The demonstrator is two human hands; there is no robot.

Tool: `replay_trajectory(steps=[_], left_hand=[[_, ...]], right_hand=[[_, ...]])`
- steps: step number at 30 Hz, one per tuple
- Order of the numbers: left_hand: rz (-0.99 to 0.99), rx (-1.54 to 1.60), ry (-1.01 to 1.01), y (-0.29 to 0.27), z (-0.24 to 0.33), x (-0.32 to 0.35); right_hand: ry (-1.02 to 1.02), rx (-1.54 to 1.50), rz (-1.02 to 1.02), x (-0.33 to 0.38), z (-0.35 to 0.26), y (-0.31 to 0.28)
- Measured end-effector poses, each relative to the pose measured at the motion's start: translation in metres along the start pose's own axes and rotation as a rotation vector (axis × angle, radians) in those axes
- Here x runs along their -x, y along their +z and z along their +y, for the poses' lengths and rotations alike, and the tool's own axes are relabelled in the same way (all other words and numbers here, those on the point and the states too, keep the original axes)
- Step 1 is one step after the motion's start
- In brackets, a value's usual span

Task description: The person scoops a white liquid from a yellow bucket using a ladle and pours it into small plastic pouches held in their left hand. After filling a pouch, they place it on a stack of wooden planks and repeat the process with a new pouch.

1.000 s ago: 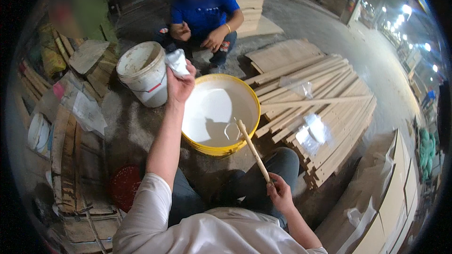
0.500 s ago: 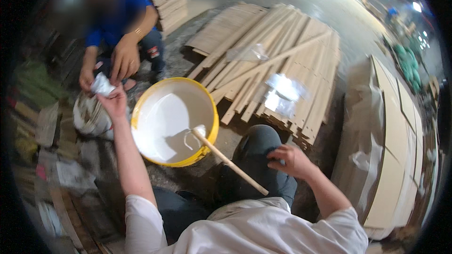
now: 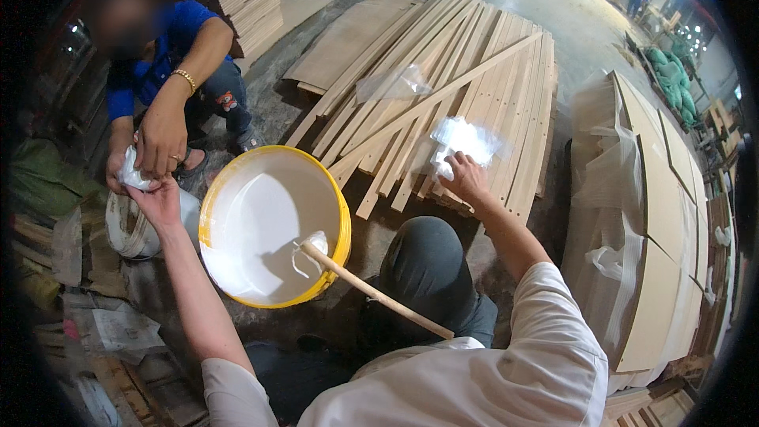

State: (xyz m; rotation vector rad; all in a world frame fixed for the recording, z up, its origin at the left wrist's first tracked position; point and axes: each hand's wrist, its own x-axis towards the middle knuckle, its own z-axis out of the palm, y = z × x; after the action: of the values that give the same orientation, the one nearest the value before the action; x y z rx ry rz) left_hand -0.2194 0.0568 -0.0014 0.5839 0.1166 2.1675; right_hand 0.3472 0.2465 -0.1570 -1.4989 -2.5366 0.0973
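At the far left, my left hand (image 3: 162, 202) holds the lower end of a small white plastic packet (image 3: 135, 170). A co-worker's two hands (image 3: 164, 133) also grip it from above and the side. Over to the right, my right hand (image 3: 466, 179) has its curled fingertips on the near edge of some shiny clear plastic bags (image 3: 466, 139) lying on wooden slats (image 3: 506, 95). Between my arms stands a yellow-rimmed bucket (image 3: 345, 225), white inside. A wooden stick (image 3: 379, 292) with white-coated cloth or string at its far end leans over the rim toward my lap.
A smaller white pail (image 3: 186, 213) stands left of the bucket, below the packet. Wrapped flat panels (image 3: 632, 253) are stacked at my right. Another board stack (image 3: 245, 0) rises behind the co-worker. Wood scraps and sacks (image 3: 47, 170) lie along the left.
My right hand has moved from above my knee forward to the clear plastic bags. The white packet and the hands on it have shifted slightly toward me and left. The view has shifted too.
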Motion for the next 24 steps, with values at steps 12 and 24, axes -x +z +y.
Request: replay_trajectory(steps=[12, 24], left_hand=[[0.12, 0.222, -0.087, 0.023, -0.004, -0.008], [0.221, -0.748, -0.572, 0.066, -0.119, 0.121]], right_hand=[[0.028, -0.009, 0.215, 0.012, -0.011, 0.034], [0.364, -2.004, 0.291, -0.02, -0.071, -0.094]])
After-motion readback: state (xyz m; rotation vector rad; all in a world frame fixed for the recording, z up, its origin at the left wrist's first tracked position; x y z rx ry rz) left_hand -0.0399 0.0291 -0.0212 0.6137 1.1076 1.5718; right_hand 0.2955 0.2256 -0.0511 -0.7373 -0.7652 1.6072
